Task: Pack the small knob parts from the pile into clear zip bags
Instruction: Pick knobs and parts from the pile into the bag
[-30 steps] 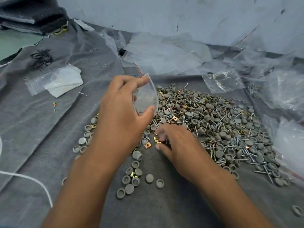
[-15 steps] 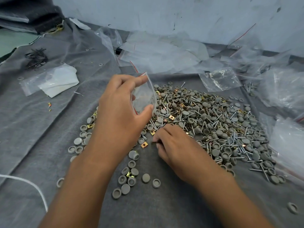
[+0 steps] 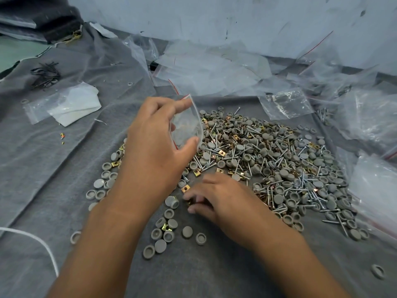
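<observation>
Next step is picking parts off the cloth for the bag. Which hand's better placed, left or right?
Right. The right hand is down on the grey cloth at the pile's near edge, fingertips among brass clips. The left hand is raised, pinching the clear zip bag.

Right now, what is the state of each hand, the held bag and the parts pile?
left hand: raised, pinching the small zip bag
small zip bag: mouth held open, looks empty
right hand: low on the cloth, fingers picking at a brass piece
pile: loose, unpacked

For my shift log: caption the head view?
Left hand holds a bag; right hand picks from the pile.
</observation>
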`<state>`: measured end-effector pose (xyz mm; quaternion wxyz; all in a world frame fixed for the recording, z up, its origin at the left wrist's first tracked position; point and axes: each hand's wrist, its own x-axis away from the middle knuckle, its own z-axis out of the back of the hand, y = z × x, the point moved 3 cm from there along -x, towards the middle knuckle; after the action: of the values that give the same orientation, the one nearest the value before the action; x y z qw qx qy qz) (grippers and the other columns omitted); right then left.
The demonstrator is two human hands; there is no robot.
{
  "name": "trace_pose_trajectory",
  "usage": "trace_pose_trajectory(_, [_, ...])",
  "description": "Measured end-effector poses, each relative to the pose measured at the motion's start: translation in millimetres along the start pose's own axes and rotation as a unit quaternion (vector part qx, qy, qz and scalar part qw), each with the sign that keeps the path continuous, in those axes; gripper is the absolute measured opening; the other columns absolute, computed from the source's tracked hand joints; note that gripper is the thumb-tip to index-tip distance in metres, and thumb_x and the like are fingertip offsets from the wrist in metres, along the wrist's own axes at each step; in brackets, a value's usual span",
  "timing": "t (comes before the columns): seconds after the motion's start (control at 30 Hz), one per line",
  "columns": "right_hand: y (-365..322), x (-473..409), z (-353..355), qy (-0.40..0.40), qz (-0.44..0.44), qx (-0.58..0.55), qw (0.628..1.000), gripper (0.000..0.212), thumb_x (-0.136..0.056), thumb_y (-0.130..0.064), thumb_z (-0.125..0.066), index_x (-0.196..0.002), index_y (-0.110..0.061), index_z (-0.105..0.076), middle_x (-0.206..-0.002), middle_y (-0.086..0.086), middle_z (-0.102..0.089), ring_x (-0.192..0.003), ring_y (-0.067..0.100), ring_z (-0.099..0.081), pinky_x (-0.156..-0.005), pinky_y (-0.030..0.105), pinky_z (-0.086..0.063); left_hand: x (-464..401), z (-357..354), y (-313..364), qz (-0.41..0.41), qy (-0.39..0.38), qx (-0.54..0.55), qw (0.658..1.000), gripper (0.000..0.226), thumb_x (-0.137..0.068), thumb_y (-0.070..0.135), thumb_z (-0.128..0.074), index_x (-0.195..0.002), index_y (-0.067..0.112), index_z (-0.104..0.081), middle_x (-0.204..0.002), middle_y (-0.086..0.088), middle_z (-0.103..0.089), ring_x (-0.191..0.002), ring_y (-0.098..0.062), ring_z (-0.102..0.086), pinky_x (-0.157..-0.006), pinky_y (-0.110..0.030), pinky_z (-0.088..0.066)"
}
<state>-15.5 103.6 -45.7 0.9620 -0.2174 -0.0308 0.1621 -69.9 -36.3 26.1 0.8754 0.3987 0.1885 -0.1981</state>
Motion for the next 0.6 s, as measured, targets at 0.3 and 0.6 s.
trace_pose_trajectory(0.3, [-3.1, 1.5, 58.0, 0.375, 0.037, -0.135, 0.916, 0.008, -0.099, -0.023, -0.065, -0.104, -0.02, -0.071, -0.096, -0.013, -0.059, -0.085, -0.005, -0.053, -0.076, 0.008, -0.039, 1.7, -8.7, 1.7, -0.023, -0.065, -0.009, 0.998, 0.067, -0.075, 0.02, -0.082, -0.138, 0.026, -0.058, -0.117, 0.01, -0.05, -0.091, 0.006, -0.048, -0.088, 0.001, -0.031])
trace_pose_trajectory(0.6, [-3.1, -5.8, 55.4, 0.381, 0.004, -0.091, 0.92, 0.015, -0.092, -0.029, -0.075, -0.106, -0.024, -0.071, -0.096, -0.015, -0.068, -0.087, 0.002, -0.059, -0.078, 0.014, -0.044, 3.9, -15.4, 4.8, -0.038, -0.111, -0.028, 0.993, 0.066, -0.075, 0.023, -0.078, -0.137, 0.029, -0.059, -0.12, 0.013, -0.05, -0.096, 0.002, -0.043, -0.088, -0.012, -0.036])
